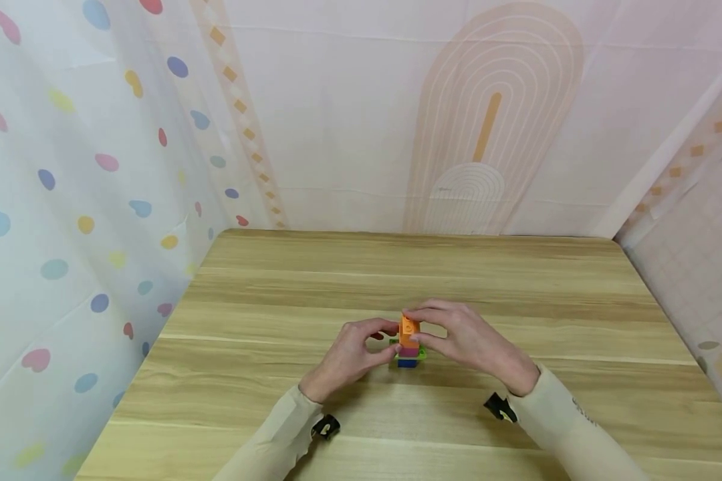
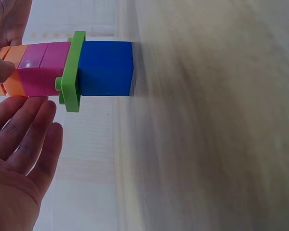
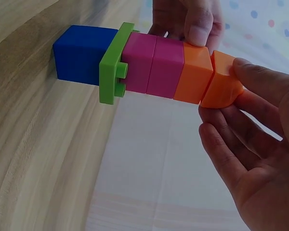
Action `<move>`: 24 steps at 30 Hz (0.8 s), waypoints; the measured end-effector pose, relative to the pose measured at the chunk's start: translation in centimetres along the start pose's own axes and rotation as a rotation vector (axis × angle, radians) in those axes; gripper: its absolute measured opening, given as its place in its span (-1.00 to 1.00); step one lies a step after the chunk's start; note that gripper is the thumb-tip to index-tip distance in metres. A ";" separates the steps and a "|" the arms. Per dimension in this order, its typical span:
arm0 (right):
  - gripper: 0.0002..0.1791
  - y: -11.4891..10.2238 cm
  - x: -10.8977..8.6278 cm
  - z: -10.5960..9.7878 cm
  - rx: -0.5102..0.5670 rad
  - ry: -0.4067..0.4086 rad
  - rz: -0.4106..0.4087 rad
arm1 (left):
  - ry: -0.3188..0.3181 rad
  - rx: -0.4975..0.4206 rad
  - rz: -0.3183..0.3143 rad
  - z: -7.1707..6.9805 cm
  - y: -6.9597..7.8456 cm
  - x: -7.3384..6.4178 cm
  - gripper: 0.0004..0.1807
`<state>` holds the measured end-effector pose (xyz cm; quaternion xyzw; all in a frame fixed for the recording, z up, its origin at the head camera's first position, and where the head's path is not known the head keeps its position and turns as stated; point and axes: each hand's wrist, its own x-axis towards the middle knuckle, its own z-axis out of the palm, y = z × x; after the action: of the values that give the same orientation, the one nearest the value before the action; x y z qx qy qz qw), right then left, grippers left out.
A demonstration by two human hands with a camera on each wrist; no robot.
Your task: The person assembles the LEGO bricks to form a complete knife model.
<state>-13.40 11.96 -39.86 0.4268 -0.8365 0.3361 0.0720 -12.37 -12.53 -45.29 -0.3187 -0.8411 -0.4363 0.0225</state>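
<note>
A tower of toy building blocks stands upright on the table between both hands. Its base is a blue block, topped by a wider green plate with studs showing. Two magenta bricks come above that, then an orange brick. At the very top sits another orange brick with a rounded side; a thin slit shows between the two orange ones. My right hand pinches this top brick between thumb and fingers. From the other side, my left hand holds the lower orange brick, thumb against its face.
The wood-grain table extends around the tower on all sides. A pale patterned curtain hangs behind its far edge, and a dotted one hangs on the left. Black wrist devices sit under both sleeves.
</note>
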 end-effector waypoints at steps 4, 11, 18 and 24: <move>-0.60 0.1 0.1 0.2 -0.012 -0.002 -0.035 | -0.001 0.011 0.008 0.0 0.0 0.1 -0.73; -0.59 0.6 -0.3 0.8 0.001 0.039 -0.094 | -0.008 0.020 0.006 0.1 0.1 0.1 -0.73; -0.51 1.4 -0.8 1.4 0.023 0.086 -0.153 | -0.013 0.014 0.014 0.0 0.2 0.0 -0.74; -0.45 2.0 -1.1 2.1 0.038 0.128 -0.170 | -0.009 0.012 0.019 -0.1 0.1 0.1 -0.73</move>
<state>-13.88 12.13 -42.91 0.4750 -0.7844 0.3714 0.1455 -12.44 -12.48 -45.09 -0.3284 -0.8408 -0.4297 0.0248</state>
